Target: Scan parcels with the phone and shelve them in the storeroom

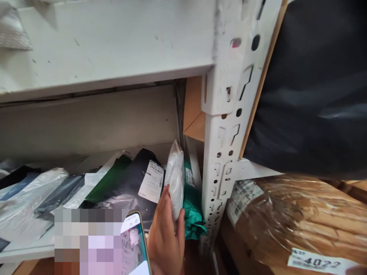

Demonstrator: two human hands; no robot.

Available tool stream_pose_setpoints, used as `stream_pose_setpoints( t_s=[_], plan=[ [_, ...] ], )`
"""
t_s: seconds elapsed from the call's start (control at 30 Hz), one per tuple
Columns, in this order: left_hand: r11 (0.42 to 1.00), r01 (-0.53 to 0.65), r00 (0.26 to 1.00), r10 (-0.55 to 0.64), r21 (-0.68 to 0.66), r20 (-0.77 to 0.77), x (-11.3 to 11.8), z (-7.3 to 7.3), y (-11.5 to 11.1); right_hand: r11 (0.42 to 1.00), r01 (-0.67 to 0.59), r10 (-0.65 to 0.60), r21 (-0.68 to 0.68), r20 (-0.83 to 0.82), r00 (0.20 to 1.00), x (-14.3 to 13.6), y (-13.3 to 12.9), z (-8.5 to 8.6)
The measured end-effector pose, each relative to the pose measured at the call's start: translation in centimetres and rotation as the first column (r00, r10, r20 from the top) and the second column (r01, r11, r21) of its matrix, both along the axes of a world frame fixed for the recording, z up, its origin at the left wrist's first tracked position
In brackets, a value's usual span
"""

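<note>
In the head view, my right hand (166,236) has its fingers along the left side of a slim white plastic-wrapped parcel (176,175) and its thumb on the right, closed around it. The parcel stands upright on the shelf. A smartphone (133,240) is held up at the lower left; its lit screen shows a label with a barcode. Pixelation covers part of the phone and the hand holding it, most likely my left hand (67,267). Left of the parcel lies a dark plastic parcel (123,187) with a white barcode label (151,181). Right of it is a teal parcel (193,208).
A perforated white post (219,152) bounds the shelf on the right, and a thick white beam (114,42) crosses above. Several bagged items (43,194) lie to the left. Beyond the post are a wrapped brown bundle (301,217) and a large black package (312,88).
</note>
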State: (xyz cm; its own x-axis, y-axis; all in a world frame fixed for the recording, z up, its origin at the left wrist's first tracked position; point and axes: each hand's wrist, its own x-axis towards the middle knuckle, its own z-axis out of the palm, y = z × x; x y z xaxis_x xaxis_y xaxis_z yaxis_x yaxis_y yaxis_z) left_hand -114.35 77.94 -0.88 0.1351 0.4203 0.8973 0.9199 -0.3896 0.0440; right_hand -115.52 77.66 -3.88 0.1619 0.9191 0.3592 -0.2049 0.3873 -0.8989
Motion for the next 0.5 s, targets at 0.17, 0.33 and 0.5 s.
stream_pose_setpoints(
  t_s=[0.17,0.33,0.5],
  plan=[
    [0.999,-0.032,0.997,0.032,0.004,0.075,1.1,0.8,-0.2,0.951,0.27,-0.308,0.151,0.373,0.875,1.3,-1.5,2.3],
    [0.999,0.025,0.996,-0.027,0.02,0.082,1.2,0.8,-0.1,0.98,0.081,-0.136,0.18,0.321,0.937,2.0,-1.1,1.2],
    [0.998,0.023,0.993,-0.016,-0.061,0.116,1.5,1.0,-0.3,0.997,0.058,-0.062,0.043,0.101,0.993,0.3,0.0,-1.1]
  ],
)
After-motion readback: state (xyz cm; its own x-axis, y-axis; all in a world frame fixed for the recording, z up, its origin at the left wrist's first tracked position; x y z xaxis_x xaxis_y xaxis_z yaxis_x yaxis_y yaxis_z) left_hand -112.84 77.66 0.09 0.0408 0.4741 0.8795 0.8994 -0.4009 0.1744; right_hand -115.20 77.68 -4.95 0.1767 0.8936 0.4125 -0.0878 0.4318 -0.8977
